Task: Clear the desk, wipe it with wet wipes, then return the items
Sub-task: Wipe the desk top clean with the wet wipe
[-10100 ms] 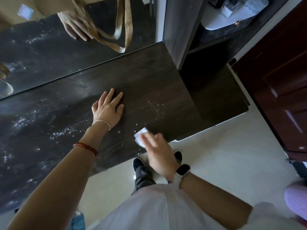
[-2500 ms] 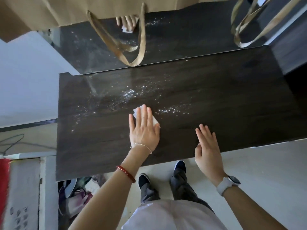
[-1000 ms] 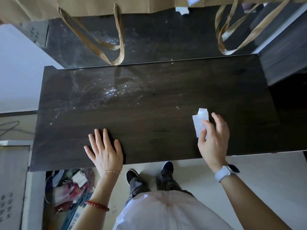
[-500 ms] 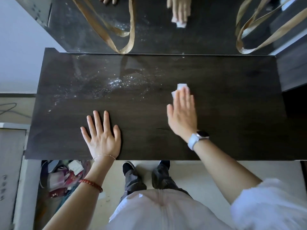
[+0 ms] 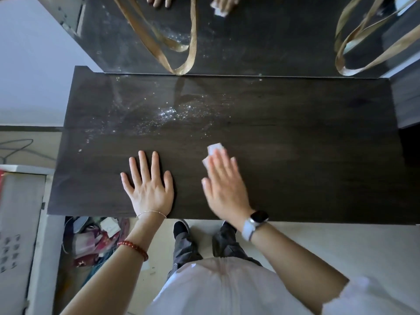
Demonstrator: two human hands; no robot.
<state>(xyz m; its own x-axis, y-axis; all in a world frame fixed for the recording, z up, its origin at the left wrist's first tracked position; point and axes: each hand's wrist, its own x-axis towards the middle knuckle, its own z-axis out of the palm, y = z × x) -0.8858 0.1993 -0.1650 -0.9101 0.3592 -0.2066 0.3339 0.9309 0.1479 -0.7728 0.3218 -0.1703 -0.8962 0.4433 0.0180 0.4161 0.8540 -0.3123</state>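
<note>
At six o'clock, nearest me, my left hand [image 5: 148,189] lies flat on the desk [image 5: 306,155], fingers straight and spread, holding nothing. Just beside it at five o'clock, my right hand [image 5: 223,186] presses the wipe [image 5: 213,150] to the desk under straight fingers; the hand is blurred, so I judge I am mid-stroke in the wiping step. Farther off, toward eleven o'clock, white specks [image 5: 163,115] lie on the desk. Next I would carry the wipe up over them. Beyond, straps [image 5: 181,53] hang before the mirror [image 5: 261,35].
</note>
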